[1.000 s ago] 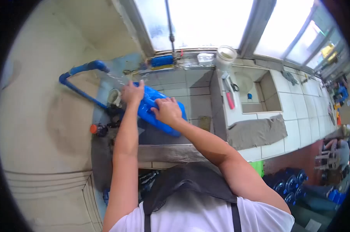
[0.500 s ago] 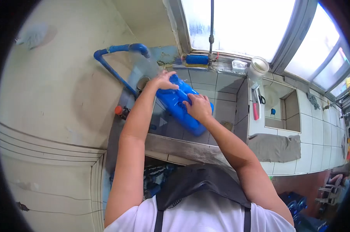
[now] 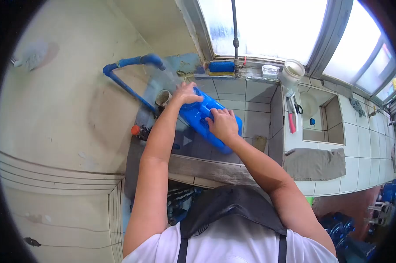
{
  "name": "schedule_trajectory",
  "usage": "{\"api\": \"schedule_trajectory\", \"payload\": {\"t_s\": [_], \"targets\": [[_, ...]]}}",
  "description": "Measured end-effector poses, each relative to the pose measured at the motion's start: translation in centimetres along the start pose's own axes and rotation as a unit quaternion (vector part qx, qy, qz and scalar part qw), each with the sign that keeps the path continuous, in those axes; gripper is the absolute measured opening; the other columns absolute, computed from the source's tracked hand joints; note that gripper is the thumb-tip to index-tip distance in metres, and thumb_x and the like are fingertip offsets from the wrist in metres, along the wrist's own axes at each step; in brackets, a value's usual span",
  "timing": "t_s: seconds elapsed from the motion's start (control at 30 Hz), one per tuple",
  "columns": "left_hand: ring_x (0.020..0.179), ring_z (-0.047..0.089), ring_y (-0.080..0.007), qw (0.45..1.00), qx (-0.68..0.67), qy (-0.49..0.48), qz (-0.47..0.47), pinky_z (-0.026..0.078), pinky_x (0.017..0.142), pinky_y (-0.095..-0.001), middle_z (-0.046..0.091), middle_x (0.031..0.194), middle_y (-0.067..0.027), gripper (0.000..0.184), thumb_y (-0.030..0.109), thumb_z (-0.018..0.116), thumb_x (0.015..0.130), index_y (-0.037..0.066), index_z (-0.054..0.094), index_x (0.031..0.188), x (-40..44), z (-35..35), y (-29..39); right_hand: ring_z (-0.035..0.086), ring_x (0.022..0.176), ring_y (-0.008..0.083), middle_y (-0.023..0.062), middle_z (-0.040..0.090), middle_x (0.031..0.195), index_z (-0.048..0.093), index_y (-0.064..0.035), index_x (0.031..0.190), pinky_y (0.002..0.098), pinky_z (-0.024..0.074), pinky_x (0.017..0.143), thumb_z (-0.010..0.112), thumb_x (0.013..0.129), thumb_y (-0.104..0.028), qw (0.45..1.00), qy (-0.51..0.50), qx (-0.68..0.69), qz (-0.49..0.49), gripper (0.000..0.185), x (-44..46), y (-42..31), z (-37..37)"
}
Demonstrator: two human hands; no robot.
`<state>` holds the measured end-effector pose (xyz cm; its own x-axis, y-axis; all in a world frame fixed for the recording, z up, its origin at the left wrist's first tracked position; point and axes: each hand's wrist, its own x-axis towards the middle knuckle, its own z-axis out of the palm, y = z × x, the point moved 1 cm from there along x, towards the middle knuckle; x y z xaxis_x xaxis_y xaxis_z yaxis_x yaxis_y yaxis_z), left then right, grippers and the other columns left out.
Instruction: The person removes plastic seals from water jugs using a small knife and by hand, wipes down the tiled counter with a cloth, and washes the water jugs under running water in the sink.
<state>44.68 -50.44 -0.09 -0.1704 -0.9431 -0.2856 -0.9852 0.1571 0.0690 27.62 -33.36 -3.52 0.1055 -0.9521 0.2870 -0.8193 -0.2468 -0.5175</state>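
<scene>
A blue plastic jug point(image 3: 215, 136) lies tilted in the tiled basin point(image 3: 255, 107). My left hand point(image 3: 187, 94) is at its upper left end, fingers spread over the neck area. On the jug's side, near the middle, rests my right hand point(image 3: 224, 124), its fingers curved over the surface near the handle. A blue pipe point(image 3: 130, 90) bends out from the wall, and water appears to run from its end toward the jug's top. The jug's opening is hidden by my left hand.
Beside the basin, a pink-handled brush point(image 3: 291, 118) and a grey cloth point(image 3: 316, 164) lie on the white tiled counter point(image 3: 353, 166). A white tub point(image 3: 293, 72) stands by the window. An orange-capped bottle point(image 3: 136, 130) is at the basin's left edge.
The view has swung left, so the basin and jug appear farther right than at first. Both hands remain on the jug, with the right hand slightly shifted along it.
</scene>
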Motion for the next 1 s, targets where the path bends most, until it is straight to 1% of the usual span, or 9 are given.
{"api": "schedule_trajectory", "payload": {"t_s": [0.17, 0.37, 0.47, 0.53, 0.6, 0.7, 0.77, 0.83, 1.0], "targets": [[0.131, 0.051, -0.0433, 0.980, -0.031, 0.150, -0.127, 0.045, 0.108, -0.0479, 0.055, 0.138, -0.0252, 0.095, 0.063, 0.077, 0.066, 0.011, 0.053, 0.142, -2.6, -2.7, 3.1, 0.063, 0.105, 0.0327, 0.0145, 0.069, 0.100, 0.065, -0.0073, 0.104, 0.0504, 0.0420, 0.099, 0.067, 0.090, -0.031, 1.000, -0.003, 0.012, 0.012, 0.028, 0.2, 0.2, 0.1], [0.121, 0.055, -0.0388, 0.944, -0.148, 0.294, 0.021, 0.046, 0.103, -0.0473, 0.054, 0.129, -0.0215, 0.077, 0.056, 0.072, 0.078, 0.007, 0.056, 0.135, -1.6, -3.3, 1.7, 0.063, 0.103, 0.0348, 0.0161, 0.070, 0.101, 0.067, -0.0067, 0.105, 0.0489, 0.0440, 0.096, 0.068, 0.090, -0.040, 0.995, -0.067, 0.052, 0.047, 0.036, 1.9, 0.8, -1.3], [0.108, 0.062, -0.0313, 0.588, -0.797, 0.134, 0.043, 0.047, 0.099, -0.0480, 0.065, 0.109, -0.0099, 0.050, 0.044, 0.060, 0.089, 0.010, 0.062, 0.127, -1.6, -1.7, 0.1, 0.064, 0.102, 0.0366, 0.0181, 0.070, 0.101, 0.068, -0.0054, 0.112, 0.0493, 0.0472, 0.092, 0.068, 0.089, -0.047, 0.978, -0.060, 0.189, 0.066, 0.047, 4.4, 1.7, -0.7], [0.106, 0.064, -0.0306, 0.462, -0.880, 0.098, 0.050, 0.049, 0.097, -0.0475, 0.067, 0.107, -0.0101, 0.048, 0.043, 0.059, 0.090, 0.010, 0.062, 0.124, -4.0, -1.7, 0.6, 0.068, 0.090, 0.0312, 0.0185, 0.070, 0.098, 0.065, -0.0027, 0.120, 0.0446, 0.0537, 0.077, 0.065, 0.091, -0.053, 0.957, 0.122, 0.260, 0.038, 0.058, 6.4, 0.8, -0.5], [0.106, 0.065, -0.0275, 0.319, -0.942, 0.088, 0.051, 0.052, 0.092, -0.0435, 0.068, 0.113, -0.0114, 0.039, 0.033, 0.057, 0.094, 0.006, 0.062, 0.122, -6.3, -1.8, 1.2, 0.069, 0.082, 0.0271, 0.0180, 0.070, 0.097, 0.062, -0.0011, 0.122, 0.0404, 0.0541, 0.069, 0.064, 0.093, -0.054, 0.900, 0.000, 0.412, 0.141, 0.061, 8.7, -0.4, -0.5], [0.106, 0.065, -0.0266, 0.365, -0.914, 0.133, 0.121, 0.052, 0.092, -0.0403, 0.068, 0.114, -0.0114, 0.035, 0.025, 0.055, 0.097, 0.006, 0.060, 0.126, -6.7, -0.4, 1.2, 0.065, 0.060, 0.0179, 0.0172, 0.070, 0.095, 0.055, 0.0029, 0.128, 0.0288, 0.0511, 0.051, 0.064, 0.096, -0.049, 0.739, -0.201, 0.598, 0.238, 0.062, 11.4, -0.8, -0.1], [0.102, 0.065, -0.0237, 0.375, -0.910, 0.138, 0.111, 0.052, 0.093, -0.0386, 0.067, 0.111, -0.0094, 0.035, 0.019, 0.056, 0.098, 0.005, 0.058, 0.130, -6.3, -0.2, 0.7, 0.065, 0.057, 0.0199, 0.0160, 0.070, 0.090, 0.054, 0.0034, 0.126, 0.0308, 0.0524, 0.052, 0.070, 0.094, -0.038, 0.772, -0.201, 0.558, 0.229, 0.055, 13.2, 0.4, 2.5], [0.096, 0.064, -0.0186, 0.591, -0.778, 0.214, 0.017, 0.051, 0.091, -0.0338, 0.065, 0.109, -0.0066, 0.036, 0.012, 0.060, 0.097, 0.005, 0.057, 0.131, -5.9, 0.4, -0.8, 0.065, 0.055, 0.0209, 0.0160, 0.070, 0.087, 0.055, 0.0020, 0.123, 0.0325, 0.0531, 0.053, 0.072, 0.092, -0.034, 0.811, -0.149, 0.523, 0.216, 0.050, 13.5, -0.2, 2.6], [0.086, 0.068, -0.0195, 0.803, -0.487, 0.336, 0.072, 0.052, 0.080, -0.0317, 0.072, 0.100, -0.0117, 0.034, 0.013, 0.061, 0.096, -0.001, 0.061, 0.127, -2.6, 2.1, -4.7, 0.071, 0.078, 0.0330, 0.0186, 0.071, 0.094, 0.055, -0.0076, 0.124, 0.0412, 0.0566, 0.068, 0.069, 0.086, -0.014, 0.966, 0.074, 0.249, -0.013, 0.041, 10.7, -1.2, 0.3]]}}
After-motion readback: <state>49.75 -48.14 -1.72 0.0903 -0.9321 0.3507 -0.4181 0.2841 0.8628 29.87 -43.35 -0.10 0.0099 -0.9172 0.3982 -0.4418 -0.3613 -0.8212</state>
